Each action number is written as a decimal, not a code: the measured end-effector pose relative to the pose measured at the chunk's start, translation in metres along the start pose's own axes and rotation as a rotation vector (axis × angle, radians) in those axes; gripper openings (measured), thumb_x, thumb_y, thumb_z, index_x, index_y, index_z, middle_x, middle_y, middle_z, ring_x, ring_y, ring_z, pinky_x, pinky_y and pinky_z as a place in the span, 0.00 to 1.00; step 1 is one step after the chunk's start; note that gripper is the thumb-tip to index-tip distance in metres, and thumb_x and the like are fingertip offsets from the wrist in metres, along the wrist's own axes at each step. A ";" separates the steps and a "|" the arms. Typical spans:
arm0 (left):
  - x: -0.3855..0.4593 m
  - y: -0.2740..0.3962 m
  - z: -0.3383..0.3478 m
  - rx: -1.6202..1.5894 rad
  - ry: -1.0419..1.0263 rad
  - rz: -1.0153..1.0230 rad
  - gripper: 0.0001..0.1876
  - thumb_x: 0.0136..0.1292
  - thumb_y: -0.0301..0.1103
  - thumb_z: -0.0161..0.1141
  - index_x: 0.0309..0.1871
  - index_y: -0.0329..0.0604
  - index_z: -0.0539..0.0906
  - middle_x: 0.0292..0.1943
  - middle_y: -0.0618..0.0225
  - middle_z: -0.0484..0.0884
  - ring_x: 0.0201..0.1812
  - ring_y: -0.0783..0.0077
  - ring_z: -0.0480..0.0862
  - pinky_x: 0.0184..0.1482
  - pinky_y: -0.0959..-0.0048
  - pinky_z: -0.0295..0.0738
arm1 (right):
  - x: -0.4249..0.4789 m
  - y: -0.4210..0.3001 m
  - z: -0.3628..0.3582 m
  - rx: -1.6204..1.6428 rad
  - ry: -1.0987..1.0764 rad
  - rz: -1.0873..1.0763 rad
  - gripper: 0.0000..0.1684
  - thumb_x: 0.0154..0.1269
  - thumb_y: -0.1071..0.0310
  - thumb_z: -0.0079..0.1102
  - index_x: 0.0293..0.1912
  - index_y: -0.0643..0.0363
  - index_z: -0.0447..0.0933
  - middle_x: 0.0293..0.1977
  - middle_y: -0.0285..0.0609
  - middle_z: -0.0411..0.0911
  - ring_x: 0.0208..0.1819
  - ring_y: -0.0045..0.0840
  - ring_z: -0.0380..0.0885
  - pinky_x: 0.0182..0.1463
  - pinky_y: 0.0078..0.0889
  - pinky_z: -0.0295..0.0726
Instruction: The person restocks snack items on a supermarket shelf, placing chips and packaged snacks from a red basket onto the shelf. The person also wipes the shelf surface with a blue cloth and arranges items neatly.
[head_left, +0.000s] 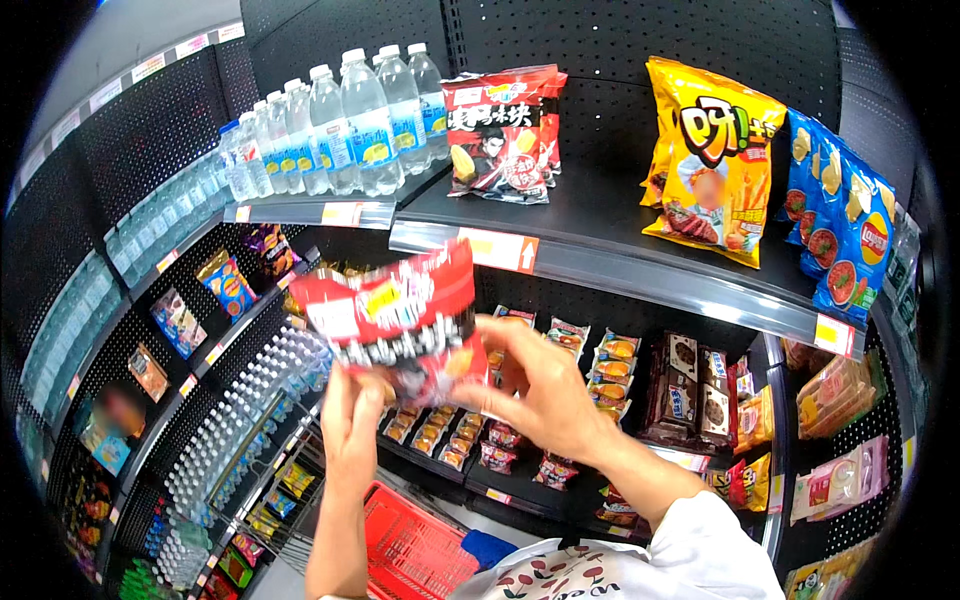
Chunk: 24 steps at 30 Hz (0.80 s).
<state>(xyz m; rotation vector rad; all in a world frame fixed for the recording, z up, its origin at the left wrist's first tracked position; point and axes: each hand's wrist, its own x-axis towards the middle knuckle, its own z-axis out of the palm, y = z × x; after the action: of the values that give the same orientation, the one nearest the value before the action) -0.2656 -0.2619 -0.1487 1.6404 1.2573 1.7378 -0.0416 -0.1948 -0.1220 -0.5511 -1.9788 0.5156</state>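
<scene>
A red and black snack bag (409, 330) is held up in front of the shelves, slightly blurred. My left hand (352, 409) grips its lower left side, with the thumb on the front. On the lower right, my right hand (540, 382) pinches the bag between thumb and fingers. Behind it, similar red snack bags (499, 135) stand upright on the black upper shelf (585, 202). Farther right on that shelf are yellow snack bags (712, 165) and a row of blue potato chip bags (847, 217).
Clear plastic bottles (367, 127) with blue labels line the upper left shelf. Packaged cakes (615, 367) and brown cookie packs (682, 390) lie on the shelf below. A red plastic shopping basket (412, 547) is by my body, near a wire rack (300, 457). Price-tag rails (637, 277) edge the shelves.
</scene>
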 end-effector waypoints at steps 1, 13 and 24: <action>0.017 0.004 0.001 -0.004 0.008 0.046 0.14 0.76 0.33 0.52 0.58 0.34 0.72 0.41 0.71 0.77 0.43 0.80 0.74 0.50 0.76 0.70 | 0.011 -0.008 -0.008 0.014 0.009 0.035 0.35 0.62 0.62 0.73 0.65 0.62 0.70 0.42 0.47 0.80 0.36 0.29 0.81 0.38 0.31 0.81; 0.197 0.027 0.051 0.065 -0.089 0.367 0.15 0.75 0.37 0.53 0.55 0.35 0.77 0.43 0.70 0.79 0.47 0.77 0.75 0.57 0.75 0.68 | 0.114 0.020 -0.065 -0.311 0.422 -0.175 0.18 0.63 0.71 0.67 0.47 0.60 0.68 0.36 0.51 0.83 0.31 0.45 0.83 0.35 0.44 0.80; 0.230 -0.025 0.073 0.159 -0.068 0.351 0.09 0.75 0.32 0.50 0.47 0.34 0.74 0.35 0.63 0.77 0.38 0.71 0.75 0.46 0.71 0.71 | 0.120 0.052 -0.061 -0.517 0.297 -0.011 0.15 0.66 0.69 0.65 0.47 0.60 0.69 0.39 0.51 0.84 0.42 0.47 0.84 0.44 0.46 0.80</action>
<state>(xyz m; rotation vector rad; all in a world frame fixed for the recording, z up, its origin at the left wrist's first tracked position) -0.2501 -0.0398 -0.0522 2.1000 1.1542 1.7955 -0.0285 -0.0760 -0.0413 -0.8794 -1.8195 -0.0965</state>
